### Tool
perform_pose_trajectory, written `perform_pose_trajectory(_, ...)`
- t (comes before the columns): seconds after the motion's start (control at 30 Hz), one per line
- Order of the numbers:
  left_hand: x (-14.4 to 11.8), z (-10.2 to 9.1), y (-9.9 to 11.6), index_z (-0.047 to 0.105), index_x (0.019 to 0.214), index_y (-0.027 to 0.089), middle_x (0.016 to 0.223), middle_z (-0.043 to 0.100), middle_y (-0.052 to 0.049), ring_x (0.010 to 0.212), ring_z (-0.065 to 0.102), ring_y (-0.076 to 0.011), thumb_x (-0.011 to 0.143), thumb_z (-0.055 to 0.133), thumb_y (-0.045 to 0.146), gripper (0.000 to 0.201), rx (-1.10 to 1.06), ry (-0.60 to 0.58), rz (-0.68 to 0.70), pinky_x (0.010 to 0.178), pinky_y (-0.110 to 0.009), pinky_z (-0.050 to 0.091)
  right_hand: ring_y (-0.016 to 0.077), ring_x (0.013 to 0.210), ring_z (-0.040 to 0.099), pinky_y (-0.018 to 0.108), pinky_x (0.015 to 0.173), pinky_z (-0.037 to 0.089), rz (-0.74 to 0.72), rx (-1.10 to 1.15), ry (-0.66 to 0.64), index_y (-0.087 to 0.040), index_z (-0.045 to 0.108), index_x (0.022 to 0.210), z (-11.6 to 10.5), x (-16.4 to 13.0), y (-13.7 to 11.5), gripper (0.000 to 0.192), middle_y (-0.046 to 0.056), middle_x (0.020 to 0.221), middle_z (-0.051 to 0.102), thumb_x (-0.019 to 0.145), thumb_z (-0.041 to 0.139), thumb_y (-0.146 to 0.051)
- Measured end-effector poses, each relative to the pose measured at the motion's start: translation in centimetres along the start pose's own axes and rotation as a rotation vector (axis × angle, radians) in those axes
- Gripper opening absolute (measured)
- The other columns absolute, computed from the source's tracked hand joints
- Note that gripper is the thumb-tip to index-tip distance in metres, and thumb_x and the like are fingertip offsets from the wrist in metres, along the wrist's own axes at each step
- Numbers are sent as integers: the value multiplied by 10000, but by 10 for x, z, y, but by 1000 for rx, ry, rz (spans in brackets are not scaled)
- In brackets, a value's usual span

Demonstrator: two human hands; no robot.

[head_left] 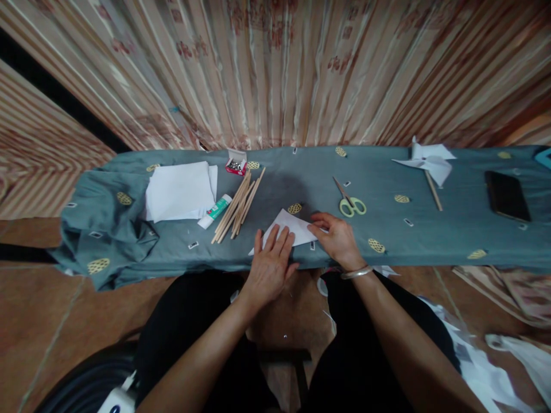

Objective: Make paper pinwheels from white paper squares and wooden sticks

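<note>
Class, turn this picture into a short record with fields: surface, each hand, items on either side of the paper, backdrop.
Surface: grey-green cloth with yellow printed shapes
Left hand: spread flat on white paper
Right hand: fingertips at the paper's right end; grip unclear
Left of paper: stacked white sheets, tube, wooden sticks, small open box
Right of paper: green-handled scissors, white pinwheel, dark phone
Backdrop: striped curtain

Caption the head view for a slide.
Left hand spread over folded white paper, right hand at its corner, scissors beyond.
</note>
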State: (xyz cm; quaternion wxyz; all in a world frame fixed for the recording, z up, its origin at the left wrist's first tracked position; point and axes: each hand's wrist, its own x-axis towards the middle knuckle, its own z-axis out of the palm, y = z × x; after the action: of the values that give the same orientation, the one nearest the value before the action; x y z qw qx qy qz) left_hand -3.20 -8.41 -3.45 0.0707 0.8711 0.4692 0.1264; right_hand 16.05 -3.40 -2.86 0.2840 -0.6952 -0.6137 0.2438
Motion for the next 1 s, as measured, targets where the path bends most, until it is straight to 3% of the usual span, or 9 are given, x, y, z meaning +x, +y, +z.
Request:
perform_pose_trajectory(0.37, 0, -2, 1, 376, 1439, 115, 1539, 366, -144, 1450, 258, -329, 942, 471, 387, 575, 31, -69, -24, 1153, -627, 189, 227, 848, 723, 337, 786, 533, 0, -43, -4, -221, 699, 1012, 1, 0, -2, 230, 33, 876, 771, 805, 633, -296)
perform_pose_trajectory(1.0, -2, 2, -2, 334, 1464, 118, 1560, 329, -134, 1466, 215, -324, 945, 457, 401, 603, 47, -72, -5, 1160, -627, 166, 244, 856, 725, 349, 782, 529, -21, -84, 8, -222, 695, 999, 1, 0, -2, 219, 37, 871, 773, 801, 633, -295)
